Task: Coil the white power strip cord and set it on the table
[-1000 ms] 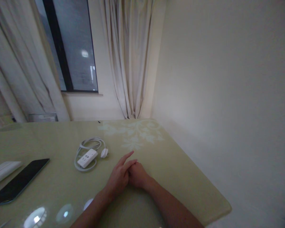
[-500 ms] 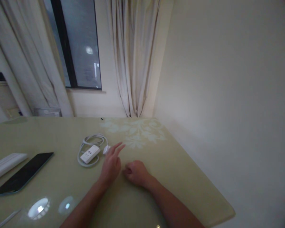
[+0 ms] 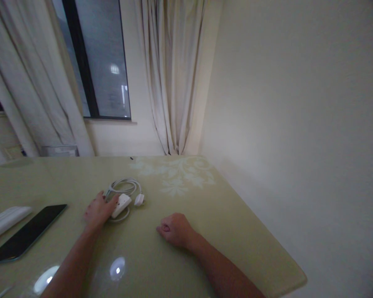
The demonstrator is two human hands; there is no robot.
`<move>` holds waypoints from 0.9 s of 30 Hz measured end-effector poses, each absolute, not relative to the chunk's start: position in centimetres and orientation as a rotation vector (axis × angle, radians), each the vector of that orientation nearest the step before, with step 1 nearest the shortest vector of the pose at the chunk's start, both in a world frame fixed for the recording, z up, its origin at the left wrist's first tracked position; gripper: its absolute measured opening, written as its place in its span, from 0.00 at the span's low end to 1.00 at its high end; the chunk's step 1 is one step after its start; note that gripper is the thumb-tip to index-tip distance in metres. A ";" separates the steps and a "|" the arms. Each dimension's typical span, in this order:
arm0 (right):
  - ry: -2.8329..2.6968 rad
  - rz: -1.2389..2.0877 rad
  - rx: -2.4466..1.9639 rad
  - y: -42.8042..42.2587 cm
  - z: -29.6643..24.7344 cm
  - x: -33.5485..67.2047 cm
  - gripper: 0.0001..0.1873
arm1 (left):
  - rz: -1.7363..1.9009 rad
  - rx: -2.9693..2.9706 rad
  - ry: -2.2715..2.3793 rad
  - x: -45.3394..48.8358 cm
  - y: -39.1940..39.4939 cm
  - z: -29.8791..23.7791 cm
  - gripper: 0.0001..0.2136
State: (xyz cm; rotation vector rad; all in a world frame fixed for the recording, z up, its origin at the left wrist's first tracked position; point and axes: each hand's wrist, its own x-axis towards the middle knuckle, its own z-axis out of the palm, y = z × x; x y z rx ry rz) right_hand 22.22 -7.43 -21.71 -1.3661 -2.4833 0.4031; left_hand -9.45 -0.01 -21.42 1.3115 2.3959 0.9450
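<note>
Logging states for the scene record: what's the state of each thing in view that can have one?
Left hand: open, thumb over the power strip
Right hand: curled into a fist, on the table
Power strip: outlet face up, partly covered
Cable: loosely coiled
Plug: unplugged, on the table
Dark slab: lying flat, top dark
White bar: lying flat
Curtains: parted
Window: can't tell if open or shut

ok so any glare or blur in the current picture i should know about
Head view: round white reflections glare off the glossy tabletop, on both sides of the left forearm; head view: lamp-like glows show in the window; head view: dim light, with the left hand and power strip looking slightly soft.
</note>
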 end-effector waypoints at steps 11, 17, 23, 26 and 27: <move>-1.744 0.522 -1.471 -5.6 -21.5 22.2 0.17 | 1.315 1.252 1.600 -3.9 -0.9 -21.6 0.32; -1.563 0.748 -1.411 -4.0 -22.2 24.2 0.17 | 1.466 0.859 1.222 0.9 -3.0 -20.9 0.27; -1.452 0.974 -1.383 -3.5 -22.8 24.0 0.27 | 1.535 0.975 1.023 3.4 -5.4 -19.8 0.31; -1.412 1.007 -1.369 -3.3 -22.9 24.0 0.27 | 1.558 1.034 0.975 4.1 -6.2 -19.4 0.32; -1.416 1.050 -1.337 -3.2 -22.8 24.1 0.24 | 1.565 1.034 0.957 4.3 -6.3 -19.3 0.31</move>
